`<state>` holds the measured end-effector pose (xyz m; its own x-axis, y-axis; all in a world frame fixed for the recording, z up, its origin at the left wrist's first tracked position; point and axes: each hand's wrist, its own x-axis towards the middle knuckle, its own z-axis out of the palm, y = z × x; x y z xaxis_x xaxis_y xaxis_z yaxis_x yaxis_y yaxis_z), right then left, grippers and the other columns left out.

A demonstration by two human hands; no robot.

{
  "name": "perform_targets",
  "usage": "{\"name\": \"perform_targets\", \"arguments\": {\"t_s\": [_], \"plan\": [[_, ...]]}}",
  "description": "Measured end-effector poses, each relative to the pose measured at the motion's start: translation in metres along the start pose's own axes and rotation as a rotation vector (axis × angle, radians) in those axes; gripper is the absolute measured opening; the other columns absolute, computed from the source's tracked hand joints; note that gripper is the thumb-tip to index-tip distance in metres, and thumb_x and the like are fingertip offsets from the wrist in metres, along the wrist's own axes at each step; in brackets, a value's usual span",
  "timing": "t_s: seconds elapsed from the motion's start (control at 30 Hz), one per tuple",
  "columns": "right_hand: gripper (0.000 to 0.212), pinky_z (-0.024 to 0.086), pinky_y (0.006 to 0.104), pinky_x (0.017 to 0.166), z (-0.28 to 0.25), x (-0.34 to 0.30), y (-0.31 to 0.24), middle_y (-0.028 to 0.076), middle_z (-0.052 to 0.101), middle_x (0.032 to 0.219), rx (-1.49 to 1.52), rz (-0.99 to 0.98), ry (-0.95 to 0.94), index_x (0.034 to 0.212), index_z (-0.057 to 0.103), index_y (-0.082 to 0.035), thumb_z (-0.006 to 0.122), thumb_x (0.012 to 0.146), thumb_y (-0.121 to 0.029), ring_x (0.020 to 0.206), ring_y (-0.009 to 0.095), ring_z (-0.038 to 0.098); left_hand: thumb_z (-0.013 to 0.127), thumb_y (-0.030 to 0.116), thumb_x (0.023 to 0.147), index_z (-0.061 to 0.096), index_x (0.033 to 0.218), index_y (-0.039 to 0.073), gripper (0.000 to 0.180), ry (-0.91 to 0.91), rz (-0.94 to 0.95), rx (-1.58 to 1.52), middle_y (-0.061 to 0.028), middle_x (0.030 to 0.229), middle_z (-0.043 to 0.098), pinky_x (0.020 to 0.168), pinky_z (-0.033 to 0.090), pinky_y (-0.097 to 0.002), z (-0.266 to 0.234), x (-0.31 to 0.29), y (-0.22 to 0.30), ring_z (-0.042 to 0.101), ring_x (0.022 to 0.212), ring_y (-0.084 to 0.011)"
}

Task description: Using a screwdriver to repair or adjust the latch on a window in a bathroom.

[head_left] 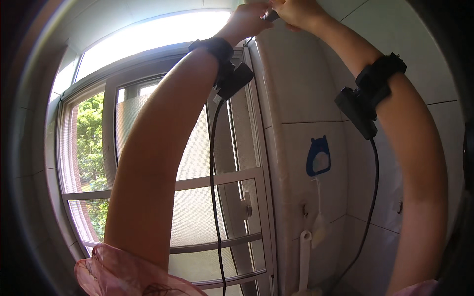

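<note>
Reaching: had left hand (249,19) and right hand (296,12) up at small dark thing (271,16)
Grip: couldn't tell on either, tbh
Blue bear-shaped decal (320,147): sat on tiled wall (306,84)

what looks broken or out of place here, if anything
Nothing clearly stands out: the window and blue bear-shaped decoration show no obvious damage. The dark object by the left hand is too hidden to judge.

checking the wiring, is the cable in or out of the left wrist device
In, it appears: the black cable meets the lower end of the left wrist device, where a pale connector shows.
</note>
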<state>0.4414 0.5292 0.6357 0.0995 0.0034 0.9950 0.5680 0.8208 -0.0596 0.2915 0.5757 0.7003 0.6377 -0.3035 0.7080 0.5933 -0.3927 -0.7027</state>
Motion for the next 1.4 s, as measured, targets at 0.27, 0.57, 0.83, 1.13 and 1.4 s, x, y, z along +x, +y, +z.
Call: {"name": "perform_targets", "arguments": {"t_s": [0.27, 0.57, 0.83, 1.13, 1.4], "plan": [[0.034, 0.048, 0.0377, 0.070, 0.005, 0.009, 0.000, 0.016, 0.063, 0.083, -0.183, -0.437, 0.026, 0.093, 0.054, -0.001, 0.069, 0.074, -0.025, 0.080, 0.030, 0.061, 0.068, 0.012, 0.070, 0.057, 0.107, 0.009, 0.038, -0.105, -0.114, -0.029, -0.0059, 0.087, 0.062, 0.072, 0.047, -0.0304, -0.012, 0.000, -0.016, 0.058, 0.080, -0.0163], [0.033, 0.048, 0.0357, 0.075, 0.003, 0.005, -0.002, 0.017, 0.064, 0.088, -0.076, -0.520, -0.123, 0.092, 0.057, -0.002, 0.069, 0.074, -0.026, 0.085, 0.030, 0.062, 0.070, 0.023, 0.075, 0.057, 0.112, 0.011, 0.041, -0.100, -0.127, 0.011, -0.0060, 0.097, 0.062, 0.062, 0.051, -0.0269, -0.014, -0.009, -0.020, 0.063, 0.073, -0.0136], [0.035, 0.048, 0.0354, 0.076, 0.003, 0.004, -0.010, 0.015, 0.064, 0.089, -0.205, -0.257, -0.010, 0.092, 0.059, -0.004, 0.070, 0.072, -0.030, 0.087, 0.028, 0.061, 0.072, 0.028, 0.072, 0.060, 0.101, 0.008, 0.037, -0.060, -0.154, 0.075, -0.0049, 0.081, 0.064, 0.061, 0.048, -0.0272, -0.019, -0.014, -0.005, 0.058, 0.062, -0.0117], [0.021, 0.047, 0.0366, 0.073, 0.004, 0.001, -0.018, 0.016, 0.064, 0.090, -0.227, -0.276, -0.088, 0.087, 0.061, -0.005, 0.065, 0.075, -0.022, 0.087, 0.027, 0.062, 0.070, 0.033, 0.070, 0.061, 0.101, 0.014, 0.038, -0.106, -0.181, 0.109, -0.0097, 0.088, 0.062, 0.073, 0.047, -0.0345, -0.020, -0.017, -0.003, 0.060, 0.082, -0.0249], [0.016, 0.048, 0.0374, 0.076, 0.008, 0.001, -0.012, 0.016, 0.064, 0.090, -0.244, -0.528, 0.003, 0.090, 0.061, -0.004, 0.056, 0.082, -0.017, 0.084, 0.029, 0.062, 0.071, 0.034, 0.072, 0.060, 0.105, 0.008, 0.043, -0.146, -0.192, 0.180, -0.0089, 0.085, 0.064, 0.068, 0.048, -0.0304, -0.028, -0.007, -0.001, 0.061, 0.069, -0.0158]]}}
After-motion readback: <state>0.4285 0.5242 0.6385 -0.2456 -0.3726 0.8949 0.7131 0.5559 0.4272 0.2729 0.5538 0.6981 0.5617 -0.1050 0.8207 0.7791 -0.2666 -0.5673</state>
